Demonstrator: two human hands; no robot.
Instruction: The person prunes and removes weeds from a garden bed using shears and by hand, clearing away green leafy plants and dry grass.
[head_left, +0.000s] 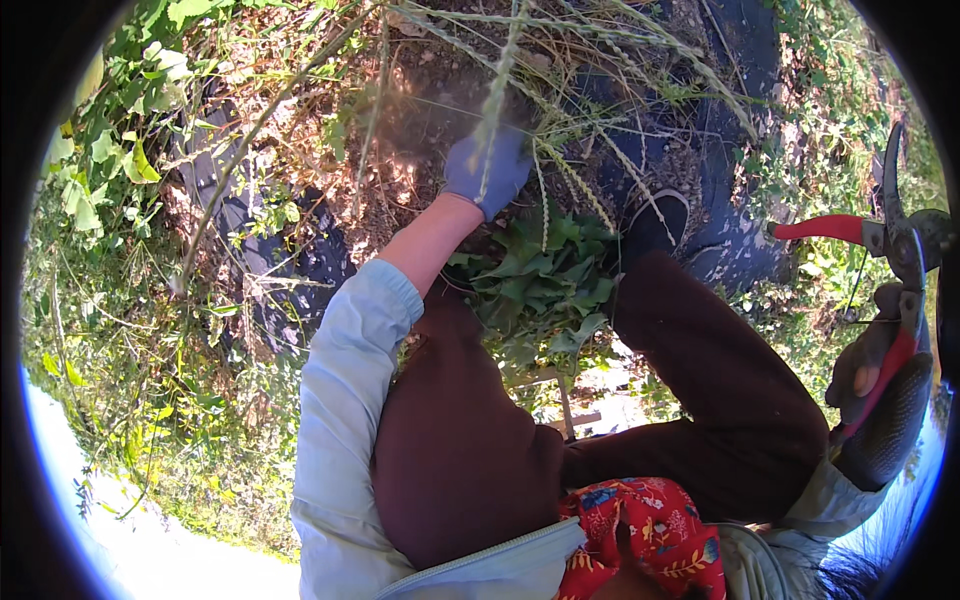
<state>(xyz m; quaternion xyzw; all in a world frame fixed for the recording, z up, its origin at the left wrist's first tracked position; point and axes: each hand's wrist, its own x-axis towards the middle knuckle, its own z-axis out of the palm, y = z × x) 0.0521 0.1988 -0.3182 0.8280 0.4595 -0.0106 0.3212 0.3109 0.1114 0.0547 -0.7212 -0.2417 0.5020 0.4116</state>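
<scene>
My left hand (491, 171), in a blue-grey glove, reaches down to the soil among dry grass stems. Its fingers are turned away and hidden, so what they touch cannot be made out. Seed-bearing grass stalks (495, 90) cross in front of it. Just below lies a heap of green leaves (547, 277), between my legs. At the right rim my right hand (889, 424), in a dark textured glove, grips a pair of pruning shears (919, 236) by one red handle. The other red handle (817, 228) sticks out to the left, and the handles are spread apart.
Black ground-cover sheeting (739, 157) runs along the right, with a strip (300, 262) on the left too. Leafy vines (97, 180) grow at the left. My dark shoe (660, 219) rests near the sheeting. A long dry stem (247, 142) slants across the upper left.
</scene>
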